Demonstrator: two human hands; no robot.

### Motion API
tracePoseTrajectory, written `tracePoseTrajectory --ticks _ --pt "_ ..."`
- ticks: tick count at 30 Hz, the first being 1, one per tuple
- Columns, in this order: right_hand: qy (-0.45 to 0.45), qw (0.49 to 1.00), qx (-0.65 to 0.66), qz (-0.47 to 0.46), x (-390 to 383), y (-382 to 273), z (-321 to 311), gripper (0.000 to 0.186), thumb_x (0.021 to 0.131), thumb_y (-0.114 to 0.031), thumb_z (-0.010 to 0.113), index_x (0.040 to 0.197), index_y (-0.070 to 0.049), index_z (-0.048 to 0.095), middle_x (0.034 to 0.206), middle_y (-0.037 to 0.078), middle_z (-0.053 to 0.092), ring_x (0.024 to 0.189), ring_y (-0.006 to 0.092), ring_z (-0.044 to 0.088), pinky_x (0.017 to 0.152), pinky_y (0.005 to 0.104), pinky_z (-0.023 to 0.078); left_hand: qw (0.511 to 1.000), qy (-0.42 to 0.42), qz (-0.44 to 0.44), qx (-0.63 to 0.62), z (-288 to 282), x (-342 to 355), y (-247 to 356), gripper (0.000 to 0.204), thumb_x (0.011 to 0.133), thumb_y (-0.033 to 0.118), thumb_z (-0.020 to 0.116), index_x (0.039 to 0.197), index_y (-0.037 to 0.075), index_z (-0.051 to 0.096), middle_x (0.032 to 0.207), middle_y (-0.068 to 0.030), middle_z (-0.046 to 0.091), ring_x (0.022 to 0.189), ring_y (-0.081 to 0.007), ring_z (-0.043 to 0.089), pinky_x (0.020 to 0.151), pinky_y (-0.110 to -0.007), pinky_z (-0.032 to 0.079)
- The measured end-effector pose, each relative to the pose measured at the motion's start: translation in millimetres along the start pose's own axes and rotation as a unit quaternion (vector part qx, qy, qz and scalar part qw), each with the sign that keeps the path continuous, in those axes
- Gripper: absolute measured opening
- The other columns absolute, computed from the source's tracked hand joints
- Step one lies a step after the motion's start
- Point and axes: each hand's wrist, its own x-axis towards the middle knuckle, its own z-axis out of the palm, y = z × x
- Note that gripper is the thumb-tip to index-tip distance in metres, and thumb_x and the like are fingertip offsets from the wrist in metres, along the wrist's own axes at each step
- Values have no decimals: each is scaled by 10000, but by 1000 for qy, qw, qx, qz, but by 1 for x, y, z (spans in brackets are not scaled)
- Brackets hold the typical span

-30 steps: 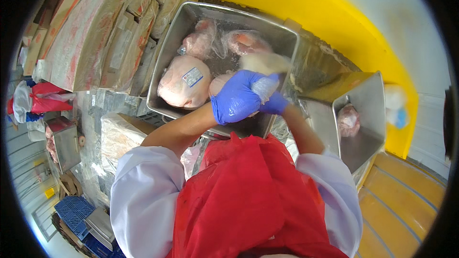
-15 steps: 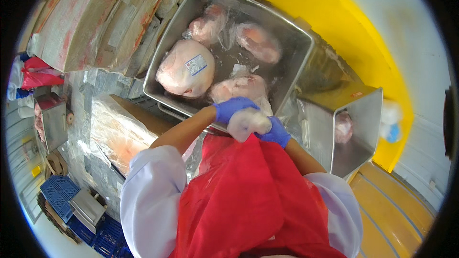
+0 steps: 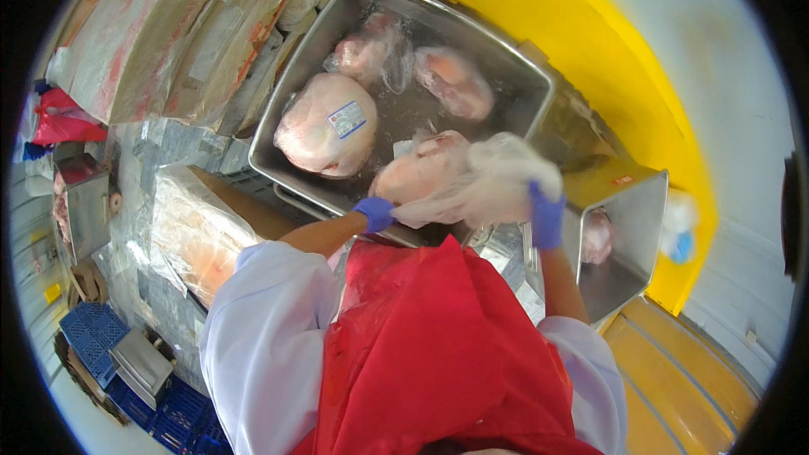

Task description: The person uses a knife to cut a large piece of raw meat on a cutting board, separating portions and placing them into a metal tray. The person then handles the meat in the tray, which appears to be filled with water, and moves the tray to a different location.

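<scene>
Both my hands wear blue-purple gloves and pull a clear plastic bag (image 3: 506, 170) wide between them, over the near side of a metal tub (image 3: 539, 84). My left hand (image 3: 377, 213) is closed on one end of the bag at the tub's near rim. Raised at the other end, my right hand (image 3: 547, 215) is closed on the plastic, its fingers partly hidden. Behind the bag lies a pale piece of raw meat (image 3: 421, 167), partly covered by it. A large, round, film-wrapped piece of meat (image 3: 327, 128) with a label sits left of that. Farther back are two smaller wrapped pieces (image 3: 453, 82).
A second metal bin (image 3: 628, 244) holding some meat stands tilted at the right. Stacked cardboard boxes (image 3: 181, 42) rise at the far left. A plastic-lined box (image 3: 198, 232) is left of my arm. Blue crates (image 3: 97, 337) stand lower left, beyond a yellow wall (image 3: 607, 34) behind the tub.
My hands have moved apart, the right one swinging right and the left one slightly left. The bunched bag has spread out between them, blurred by motion.
</scene>
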Motion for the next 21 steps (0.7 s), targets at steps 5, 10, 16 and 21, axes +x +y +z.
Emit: tracePoseTrajectory --ticks 5,10,16,21 --pt "-23 884 418 211 127 58 -35 614 1003 -492 431 1344 16 485 1273 189 582 1108 340 588 992 451 465 978 162 1 -133 -36 37 59 445 916 390 504 914 -10 700 902 -269 674 864 -407 668 766 -484 511" --pt "1 868 467 169 149 105 -20 626 982 -502 478 1305 34 508 1209 183 625 1041 339 626 936 447 506 870 392 -105 -279 -126 53 43 448 945 379 499 911 -33 673 883 -306 641 852 -440 650 699 -477 488" --pt "18 897 399 189 68 55 -46 602 995 -496 464 1299 20 521 1212 149 621 1073 271 600 957 400 476 973 176 -2 -147 -81 -42 60 427 932 392 505 910 -6 659 844 -301 629 822 -472 630 708 -499 492" --pt "140 938 274 160 -26 -49 -83 555 999 -455 488 1320 -3 514 1276 158 587 1137 279 582 984 410 466 984 105 37 -137 -92 -80 110 371 900 367 546 919 19 674 853 -280 644 827 -480 614 726 -503 500"
